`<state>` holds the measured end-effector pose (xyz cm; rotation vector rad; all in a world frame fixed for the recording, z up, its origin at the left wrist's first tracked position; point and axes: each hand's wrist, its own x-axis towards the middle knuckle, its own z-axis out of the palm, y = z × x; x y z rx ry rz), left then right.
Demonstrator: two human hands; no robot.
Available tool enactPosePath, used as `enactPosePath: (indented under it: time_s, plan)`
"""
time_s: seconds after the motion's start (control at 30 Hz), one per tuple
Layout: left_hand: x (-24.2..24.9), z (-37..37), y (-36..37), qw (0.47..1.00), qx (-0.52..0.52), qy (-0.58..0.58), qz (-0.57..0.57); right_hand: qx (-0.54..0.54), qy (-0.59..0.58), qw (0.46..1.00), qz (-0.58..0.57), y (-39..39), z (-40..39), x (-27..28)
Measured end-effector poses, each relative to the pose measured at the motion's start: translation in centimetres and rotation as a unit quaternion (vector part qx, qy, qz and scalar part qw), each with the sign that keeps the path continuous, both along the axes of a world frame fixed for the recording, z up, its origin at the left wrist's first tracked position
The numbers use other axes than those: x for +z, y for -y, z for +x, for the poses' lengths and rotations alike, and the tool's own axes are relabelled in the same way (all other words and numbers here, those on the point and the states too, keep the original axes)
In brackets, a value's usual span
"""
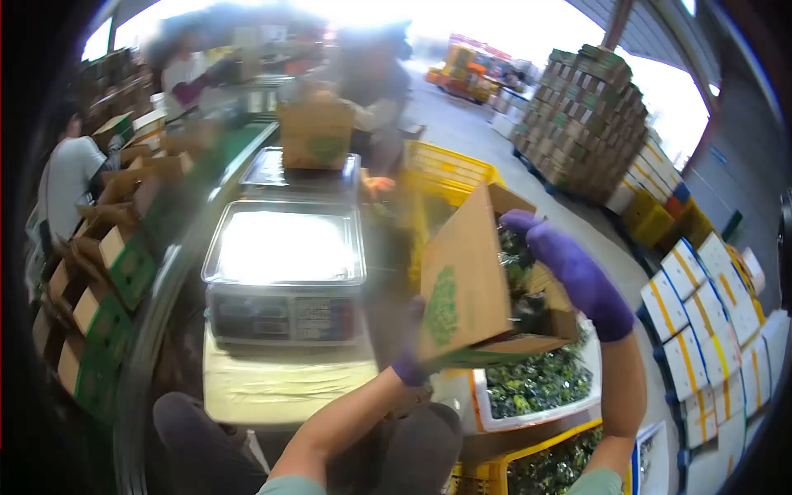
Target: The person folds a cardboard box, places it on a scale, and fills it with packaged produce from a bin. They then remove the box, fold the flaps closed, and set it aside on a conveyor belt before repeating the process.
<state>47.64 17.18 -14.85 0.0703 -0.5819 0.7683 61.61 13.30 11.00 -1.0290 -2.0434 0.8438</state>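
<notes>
A tilted, open cardboard box with a green print is held up in front of me, its opening facing right. My left hand, in a purple glove, grips the box's near left side; the box hides part of its fingers. Dark leafy greens with a shiny, plastic-like surface are inside the box. My right hand, also purple-gloved, reaches over the opening with its fingers curled onto these greens. Below the box stands a white foam crate full of similar greens.
A scale with a clear-covered tray stands on a pale yellow support left of my hands. Another scale bears a cardboard box. Yellow crates stand ahead. Open boxes line a green conveyor at left, where people work. Stacked white boxes stand right.
</notes>
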Motion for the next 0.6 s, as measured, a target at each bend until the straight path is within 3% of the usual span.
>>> enactPosePath:
  time_s: [0.03,0.1,0.13,0.17,0.2,0.27,0.33,0.4,0.43,0.53,0.57,0.6]
  plan:
    - [1.7,-2.2,0.6,0.996,0.066,-0.054,0.017,-0.087,-0.010,0.996,0.011,1.5,-2.7,1.9]
    - [3.5,-5.1,0.4,0.958,0.224,-0.175,0.023,-0.109,0.123,0.986,0.004,2.7,-7.0,4.1]
    - [5.1,-6.0,0.2,0.941,0.284,-0.182,0.019,-0.117,0.169,0.978,0.028,2.6,-8.9,4.1]
    - [6.2,-7.6,-0.3,0.923,0.309,-0.224,0.051,-0.069,0.239,0.933,0.260,1.1,-9.9,3.3]
    - [7.1,-9.0,-0.9,0.909,0.330,-0.242,0.075,-0.083,0.248,0.936,0.234,-0.1,-11.4,3.6]
    - [7.9,-12.0,-3.3,0.893,0.351,-0.264,0.101,-0.097,0.251,0.940,0.209,-2.6,-14.6,4.3]
    - [6.6,-16.3,-7.0,0.873,0.375,-0.301,0.080,-0.036,0.248,0.917,0.309,-5.7,-16.8,4.3]
    - [7.7,-22.8,-6.1,0.766,0.354,-0.518,0.143,0.007,0.214,0.918,0.335,-9.0,-18.6,3.4]
    - [5.9,-26.1,-7.7,0.788,0.298,-0.520,0.140,0.049,0.187,0.915,0.355,-10.5,-19.6,2.3]
    - [3.3,-32.8,-9.4,0.677,0.314,-0.610,0.266,0.029,0.244,0.897,0.368,-13.7,-22.2,-3.2]
    - [3.6,-34.5,-9.2,0.863,0.093,-0.496,0.040,0.034,0.243,0.898,0.365,-13.6,-23.2,-4.6]
    - [3.5,-35.4,-8.8,0.916,-0.023,-0.396,-0.069,0.054,0.241,0.893,0.376,-13.4,-24.0,-5.9]
